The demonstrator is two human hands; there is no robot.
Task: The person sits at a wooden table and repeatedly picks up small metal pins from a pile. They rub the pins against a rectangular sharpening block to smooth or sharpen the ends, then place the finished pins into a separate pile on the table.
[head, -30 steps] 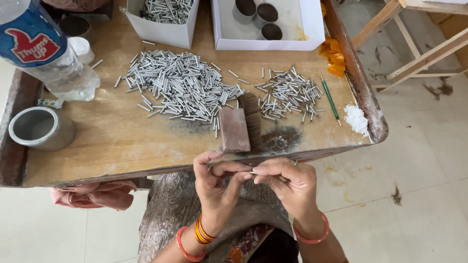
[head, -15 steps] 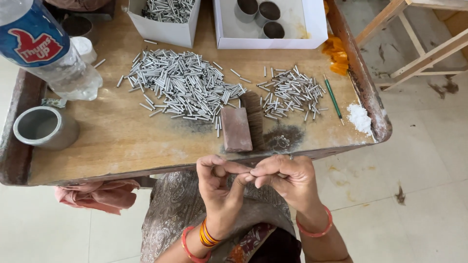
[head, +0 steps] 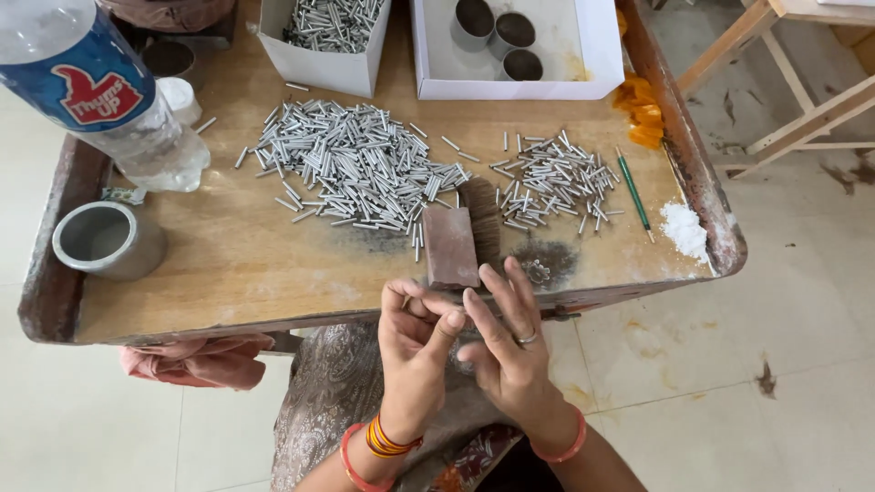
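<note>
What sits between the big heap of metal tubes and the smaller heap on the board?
In the head view, a brown block with a dark brush beside it lies between the big heap and the smaller heap.

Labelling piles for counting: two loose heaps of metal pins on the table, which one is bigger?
The left heap of metal pins, in front of the pin-filled white box. It is wider and denser than the smaller heap beside the green pencil.
</note>
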